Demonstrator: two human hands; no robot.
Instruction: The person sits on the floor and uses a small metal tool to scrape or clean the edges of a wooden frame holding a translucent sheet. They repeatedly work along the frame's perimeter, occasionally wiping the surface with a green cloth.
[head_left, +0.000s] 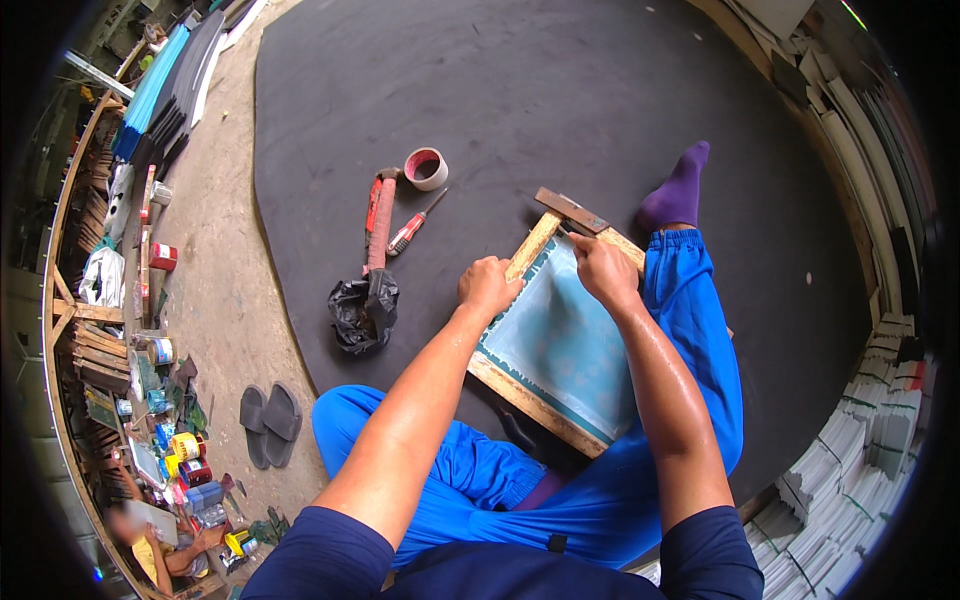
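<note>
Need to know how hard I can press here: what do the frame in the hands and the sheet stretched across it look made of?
Frame: looks like bare, unfinished wood, pale tan with visible grain. Sheet: seems a thin taut mesh or fabric, pale blue-green, matte; the weave is too fine to confirm.

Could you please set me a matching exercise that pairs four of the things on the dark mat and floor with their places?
Things:
1. wooden screen frame
2. tape roll
3. black bag
4. slippers

Places:
A. on bare floor beside the mat
B. under both hands, on the lap
C. just below the hammer
D. farthest up the mat, next to the hammer's head

Pairs: 1-B, 2-D, 3-C, 4-A
</note>
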